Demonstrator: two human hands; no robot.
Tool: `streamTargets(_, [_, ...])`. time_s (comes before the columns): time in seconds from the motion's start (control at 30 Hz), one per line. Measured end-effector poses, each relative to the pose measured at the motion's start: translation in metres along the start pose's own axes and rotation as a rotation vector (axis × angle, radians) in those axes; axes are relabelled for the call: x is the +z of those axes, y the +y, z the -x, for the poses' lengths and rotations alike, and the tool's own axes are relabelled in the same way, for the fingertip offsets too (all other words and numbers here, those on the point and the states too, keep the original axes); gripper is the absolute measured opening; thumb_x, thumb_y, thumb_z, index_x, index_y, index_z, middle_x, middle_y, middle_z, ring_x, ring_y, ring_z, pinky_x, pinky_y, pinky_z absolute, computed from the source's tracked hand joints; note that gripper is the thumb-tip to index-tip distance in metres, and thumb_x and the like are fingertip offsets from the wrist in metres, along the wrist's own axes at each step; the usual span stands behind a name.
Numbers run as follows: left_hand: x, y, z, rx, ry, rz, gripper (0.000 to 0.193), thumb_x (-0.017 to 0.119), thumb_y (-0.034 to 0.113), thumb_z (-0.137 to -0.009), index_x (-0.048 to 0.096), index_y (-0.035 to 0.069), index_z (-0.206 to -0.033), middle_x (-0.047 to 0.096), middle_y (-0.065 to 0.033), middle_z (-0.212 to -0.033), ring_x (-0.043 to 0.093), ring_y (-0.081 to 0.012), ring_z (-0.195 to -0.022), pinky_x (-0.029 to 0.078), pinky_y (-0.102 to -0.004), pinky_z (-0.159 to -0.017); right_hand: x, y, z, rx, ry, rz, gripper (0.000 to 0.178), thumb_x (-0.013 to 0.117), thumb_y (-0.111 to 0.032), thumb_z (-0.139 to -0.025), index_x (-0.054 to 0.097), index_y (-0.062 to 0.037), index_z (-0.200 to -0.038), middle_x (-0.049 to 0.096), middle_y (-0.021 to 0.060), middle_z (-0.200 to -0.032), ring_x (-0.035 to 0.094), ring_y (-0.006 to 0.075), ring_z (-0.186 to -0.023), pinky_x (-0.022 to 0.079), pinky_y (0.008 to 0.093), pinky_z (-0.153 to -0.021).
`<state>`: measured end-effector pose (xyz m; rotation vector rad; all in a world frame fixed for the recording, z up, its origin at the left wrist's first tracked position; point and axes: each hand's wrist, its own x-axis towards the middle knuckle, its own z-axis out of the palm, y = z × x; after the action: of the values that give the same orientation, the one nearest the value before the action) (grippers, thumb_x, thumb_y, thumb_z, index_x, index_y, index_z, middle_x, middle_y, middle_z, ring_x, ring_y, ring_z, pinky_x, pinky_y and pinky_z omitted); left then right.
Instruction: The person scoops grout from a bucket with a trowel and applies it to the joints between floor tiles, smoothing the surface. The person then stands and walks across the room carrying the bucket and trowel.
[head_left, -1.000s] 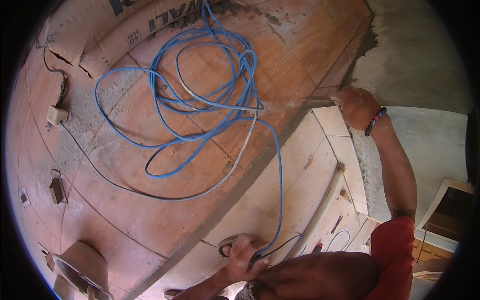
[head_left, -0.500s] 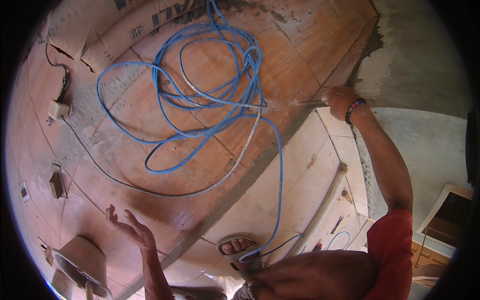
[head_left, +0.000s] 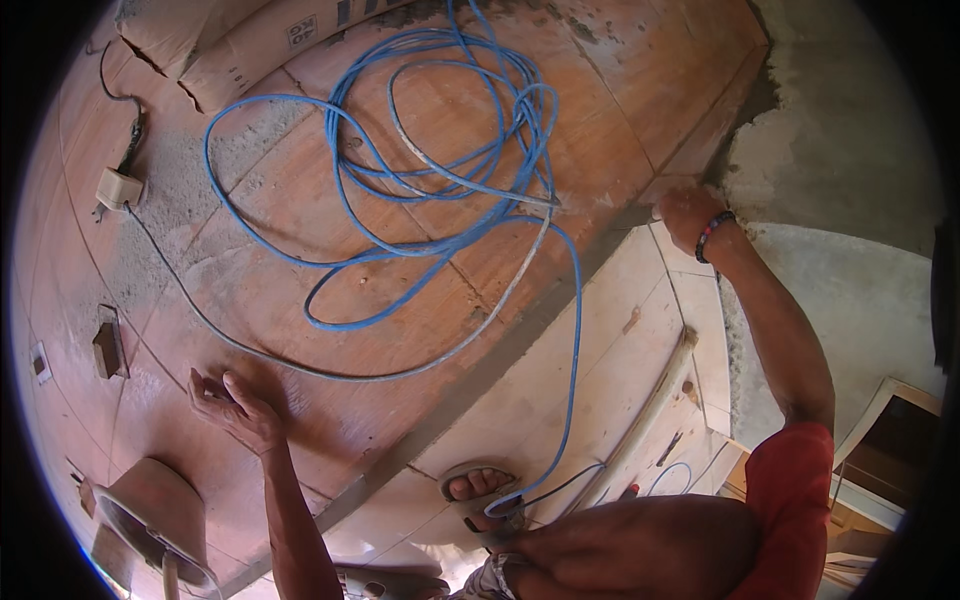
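At the right end of a grey mortar strip [head_left: 470, 365] along the edge of brown tiles [head_left: 600, 150], my right hand [head_left: 690, 222] is closed, a beaded bracelet at its wrist. The hand is slightly blurred, and what its fingers grip is hidden. My left hand [head_left: 238, 410] is open, fingers apart and holding nothing, in front of the brown tiles at the lower left. Between the hands lies a loosely coiled blue cable [head_left: 440, 250], its strand running down beside my sandalled foot [head_left: 478, 487].
Paper sacks [head_left: 250, 55] lie at the upper left, above a pale plug block [head_left: 120, 188] on a cord. A bucket [head_left: 165, 495] with a stick in it stands lower left. Pale tiles [head_left: 590, 350] carry a long pole [head_left: 640, 420]. Grey cement [head_left: 840, 140] covers the right side.
My left hand has moved slightly left and up. My right hand has shifted a little right and down; the thin flat edge that stuck out from it no longer shows clearly.
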<state>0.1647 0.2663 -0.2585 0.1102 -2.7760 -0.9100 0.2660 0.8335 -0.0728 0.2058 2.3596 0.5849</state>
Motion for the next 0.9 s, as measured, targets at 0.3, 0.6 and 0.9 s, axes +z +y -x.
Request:
streamTargets(0.3, [-0.003,0.007,-0.006,0.132,0.015,-0.151,0.058,0.048,0.040,-0.097,0.041,-0.005,-0.133,0.045,-0.0245,-0.128,0.042,-0.0384,-0.119,0.032,-0.0485,-0.103,-0.053,0.004,0.024,-0.010,-0.083,0.006,0.022,0.053,-0.006,-0.083,0.070,-0.0086,-0.097,0.067,0.0152,-0.100,0.065,0.0312,-0.095,0.051,0.0439,-0.082])
streamTargets(0.6, [0.002,0.009,-0.006,0.172,0.006,-0.193,0.061,0.045,0.047,-0.097,0.044,-0.002,-0.134,0.047,-0.0231,-0.132,0.042,-0.0392,-0.123,0.030,-0.0509,-0.104,-0.019,0.023,-0.013,0.078,-0.078,-0.092,0.028,0.050,-0.005,-0.086,0.068,-0.0110,-0.108,0.065,0.0171,-0.106,0.062,0.0320,-0.102,0.049,0.0439,-0.088])
streamTargets(0.9, [-0.001,0.006,-0.008,0.173,-0.004,-0.192,0.057,0.049,0.041,-0.096,0.044,-0.003,-0.131,0.046,-0.0236,-0.129,0.040,-0.0390,-0.123,0.028,-0.0502,-0.105,-0.015,0.003,-0.017,0.073,-0.191,0.003,0.027,0.052,-0.004,-0.085,0.071,-0.0124,-0.103,0.066,0.0150,-0.104,0.063,0.0320,-0.100,0.049,0.0460,-0.087])
